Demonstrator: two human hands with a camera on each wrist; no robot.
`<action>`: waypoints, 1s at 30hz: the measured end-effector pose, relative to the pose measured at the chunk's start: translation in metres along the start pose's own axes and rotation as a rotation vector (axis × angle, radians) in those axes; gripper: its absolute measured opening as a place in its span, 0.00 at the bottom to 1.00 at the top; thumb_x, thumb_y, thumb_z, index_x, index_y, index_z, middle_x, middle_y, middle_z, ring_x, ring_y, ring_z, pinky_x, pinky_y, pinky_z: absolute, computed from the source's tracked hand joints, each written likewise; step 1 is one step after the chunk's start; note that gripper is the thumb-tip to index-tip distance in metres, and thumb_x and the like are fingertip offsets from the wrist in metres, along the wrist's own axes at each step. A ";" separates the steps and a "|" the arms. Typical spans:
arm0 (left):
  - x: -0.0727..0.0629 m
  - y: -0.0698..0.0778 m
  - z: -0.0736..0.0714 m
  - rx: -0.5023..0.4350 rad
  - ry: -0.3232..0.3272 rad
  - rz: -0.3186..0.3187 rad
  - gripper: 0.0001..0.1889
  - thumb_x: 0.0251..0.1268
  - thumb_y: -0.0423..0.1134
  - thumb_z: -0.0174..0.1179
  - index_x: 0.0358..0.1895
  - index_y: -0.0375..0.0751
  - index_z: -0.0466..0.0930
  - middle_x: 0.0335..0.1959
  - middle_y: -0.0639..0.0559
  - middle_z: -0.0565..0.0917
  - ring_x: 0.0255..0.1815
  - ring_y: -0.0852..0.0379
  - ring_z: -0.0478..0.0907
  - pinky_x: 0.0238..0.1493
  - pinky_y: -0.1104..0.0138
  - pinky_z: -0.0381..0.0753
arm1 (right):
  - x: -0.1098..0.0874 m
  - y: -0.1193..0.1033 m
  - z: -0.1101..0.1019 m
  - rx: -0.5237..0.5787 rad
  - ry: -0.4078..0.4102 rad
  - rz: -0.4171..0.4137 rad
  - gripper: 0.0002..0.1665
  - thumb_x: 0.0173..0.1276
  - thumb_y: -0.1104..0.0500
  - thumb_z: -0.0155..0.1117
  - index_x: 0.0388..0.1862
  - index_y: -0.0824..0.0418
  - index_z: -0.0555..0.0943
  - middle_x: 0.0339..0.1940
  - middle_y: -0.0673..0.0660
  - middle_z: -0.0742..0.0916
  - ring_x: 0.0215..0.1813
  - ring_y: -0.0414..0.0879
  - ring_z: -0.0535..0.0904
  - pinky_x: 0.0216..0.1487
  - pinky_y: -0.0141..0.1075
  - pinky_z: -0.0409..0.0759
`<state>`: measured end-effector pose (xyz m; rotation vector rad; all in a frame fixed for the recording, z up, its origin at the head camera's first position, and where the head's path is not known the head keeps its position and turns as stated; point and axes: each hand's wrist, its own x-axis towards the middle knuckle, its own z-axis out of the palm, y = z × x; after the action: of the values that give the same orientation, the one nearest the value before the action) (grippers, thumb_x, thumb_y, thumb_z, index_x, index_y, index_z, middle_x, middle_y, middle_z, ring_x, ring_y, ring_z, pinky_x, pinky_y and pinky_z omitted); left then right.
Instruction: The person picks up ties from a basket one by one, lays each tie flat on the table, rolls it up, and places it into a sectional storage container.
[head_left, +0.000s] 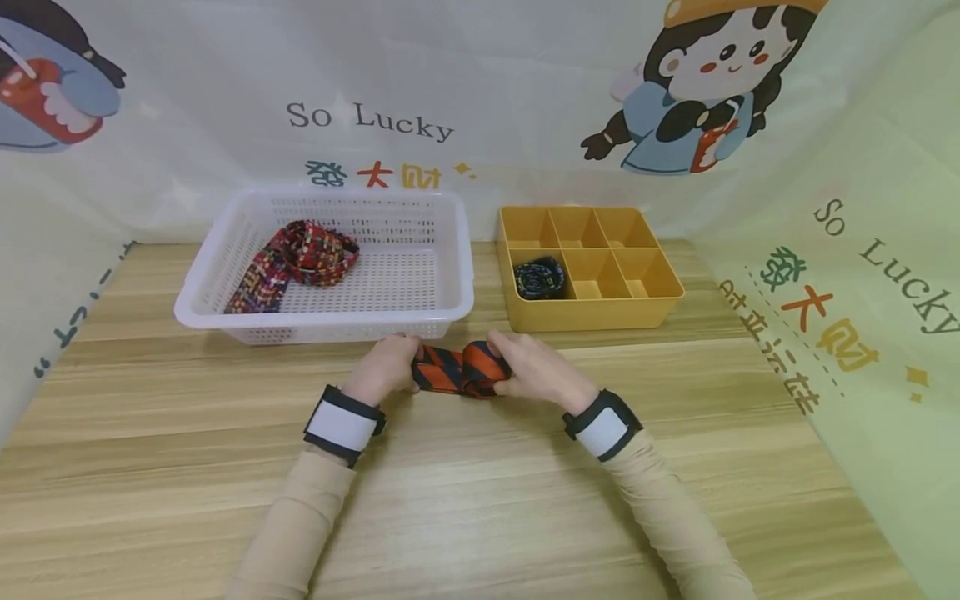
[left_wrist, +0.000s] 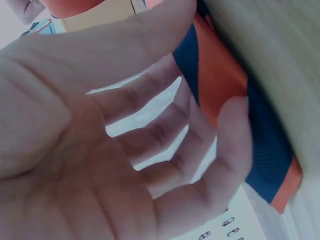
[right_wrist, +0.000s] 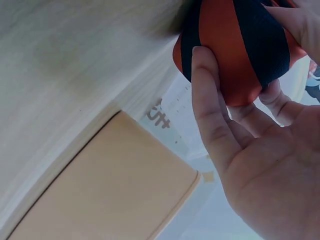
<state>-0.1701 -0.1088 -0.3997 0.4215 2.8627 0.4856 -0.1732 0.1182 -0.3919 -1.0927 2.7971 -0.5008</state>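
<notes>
An orange and navy striped necktie lies low over the table between the two hands, partly rolled up. My right hand grips the rolled end, thumb on one side and fingers curled round the other; the thick roll shows in the right wrist view. At the flat, unrolled end my left hand pinches the strip between thumb and fingers. In the left wrist view that flat tail runs past the fingertips along the tabletop.
Behind the left hand stands a white plastic basket holding a multicoloured, loosely coiled necktie. To its right is a yellow box with several compartments; a dark patterned rolled necktie sits in the front left one. A printed cloth hangs behind.
</notes>
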 end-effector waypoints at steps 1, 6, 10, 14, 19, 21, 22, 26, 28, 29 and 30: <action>0.000 0.000 0.000 0.003 -0.001 0.004 0.18 0.42 0.31 0.73 0.38 0.32 0.78 0.40 0.37 0.82 0.42 0.45 0.78 0.47 0.56 0.77 | 0.000 0.000 -0.001 -0.007 -0.003 0.002 0.24 0.50 0.62 0.73 0.42 0.61 0.70 0.37 0.56 0.84 0.36 0.46 0.79 0.36 0.36 0.78; -0.004 0.000 -0.002 0.081 0.015 0.032 0.12 0.50 0.37 0.70 0.34 0.35 0.79 0.38 0.39 0.83 0.44 0.42 0.79 0.51 0.51 0.75 | -0.001 0.006 -0.006 0.007 -0.044 0.019 0.22 0.50 0.63 0.72 0.40 0.58 0.70 0.37 0.54 0.81 0.36 0.45 0.76 0.35 0.34 0.75; -0.003 -0.003 -0.002 0.085 0.007 0.024 0.15 0.51 0.39 0.70 0.39 0.35 0.79 0.40 0.39 0.84 0.45 0.43 0.80 0.51 0.52 0.76 | -0.004 0.016 -0.015 0.043 -0.087 0.014 0.21 0.48 0.66 0.72 0.37 0.58 0.70 0.35 0.53 0.79 0.37 0.45 0.74 0.37 0.34 0.73; -0.001 -0.004 0.000 -0.015 -0.054 0.075 0.21 0.52 0.36 0.70 0.50 0.35 0.77 0.45 0.39 0.82 0.44 0.45 0.79 0.48 0.56 0.78 | -0.007 0.026 -0.022 0.059 -0.106 -0.042 0.21 0.47 0.68 0.71 0.34 0.58 0.69 0.31 0.52 0.76 0.36 0.44 0.72 0.38 0.33 0.71; 0.002 -0.004 -0.002 -0.054 -0.168 0.125 0.11 0.55 0.34 0.67 0.42 0.41 0.80 0.35 0.44 0.81 0.32 0.53 0.71 0.35 0.65 0.71 | -0.010 0.038 -0.026 0.103 -0.109 -0.048 0.21 0.46 0.70 0.70 0.33 0.58 0.69 0.28 0.51 0.77 0.33 0.43 0.72 0.36 0.32 0.70; 0.003 -0.003 -0.003 -0.047 -0.201 0.114 0.08 0.56 0.35 0.65 0.39 0.41 0.80 0.34 0.46 0.80 0.32 0.55 0.70 0.32 0.68 0.68 | -0.011 0.041 -0.026 0.130 -0.107 -0.038 0.21 0.45 0.71 0.69 0.33 0.58 0.69 0.29 0.51 0.78 0.33 0.42 0.73 0.37 0.32 0.72; 0.003 -0.002 -0.003 -0.039 -0.215 0.105 0.07 0.56 0.35 0.65 0.38 0.41 0.80 0.34 0.47 0.80 0.31 0.55 0.70 0.32 0.69 0.67 | -0.011 0.042 -0.026 0.139 -0.106 -0.030 0.21 0.45 0.71 0.69 0.32 0.58 0.68 0.29 0.51 0.79 0.33 0.42 0.74 0.37 0.32 0.72; 0.001 0.001 -0.004 -0.030 -0.254 0.029 0.04 0.56 0.35 0.63 0.32 0.39 0.79 0.30 0.49 0.78 0.29 0.56 0.71 0.29 0.71 0.67 | -0.010 0.036 -0.024 0.109 -0.104 0.017 0.20 0.46 0.71 0.70 0.33 0.58 0.69 0.31 0.52 0.80 0.34 0.43 0.75 0.38 0.34 0.74; -0.001 0.003 -0.005 -0.036 -0.263 -0.013 0.04 0.55 0.35 0.63 0.31 0.38 0.80 0.29 0.49 0.78 0.28 0.57 0.71 0.28 0.71 0.68 | -0.008 0.027 -0.021 0.026 -0.103 0.043 0.20 0.48 0.68 0.71 0.38 0.59 0.73 0.34 0.53 0.82 0.36 0.45 0.76 0.38 0.36 0.75; -0.002 0.004 -0.005 -0.040 -0.267 -0.030 0.04 0.55 0.35 0.64 0.31 0.38 0.80 0.29 0.49 0.78 0.28 0.57 0.71 0.27 0.70 0.69 | -0.007 0.022 -0.019 -0.025 -0.098 0.050 0.21 0.49 0.66 0.71 0.42 0.59 0.74 0.36 0.54 0.82 0.37 0.46 0.77 0.39 0.37 0.76; -0.003 0.004 -0.006 -0.045 -0.271 -0.045 0.05 0.54 0.35 0.64 0.31 0.37 0.80 0.30 0.49 0.79 0.28 0.57 0.72 0.27 0.70 0.70 | -0.006 0.017 -0.016 -0.081 -0.091 0.056 0.22 0.50 0.63 0.72 0.45 0.58 0.75 0.39 0.55 0.83 0.39 0.47 0.77 0.39 0.38 0.77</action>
<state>-0.1680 -0.1074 -0.3923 0.3819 2.5896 0.4468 -0.1832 0.1383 -0.3825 -1.0209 2.7816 -0.3271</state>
